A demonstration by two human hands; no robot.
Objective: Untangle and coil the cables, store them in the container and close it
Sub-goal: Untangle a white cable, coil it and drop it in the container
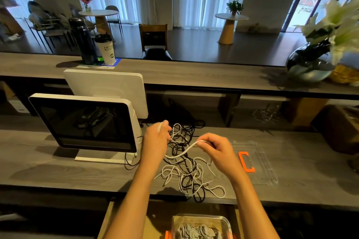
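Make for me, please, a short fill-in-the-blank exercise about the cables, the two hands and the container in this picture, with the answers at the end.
1. Both hands, the left hand and the right hand, pinch a cable of ____ colour.
2. The tangle of cables mixes white cables with ____ ones.
3. The clear lid lies flat on the counter, and its clip is ____.
4. The clear container stands ____ the counter's front edge, with coiled cables in it.

Missing words: white; black; orange; below
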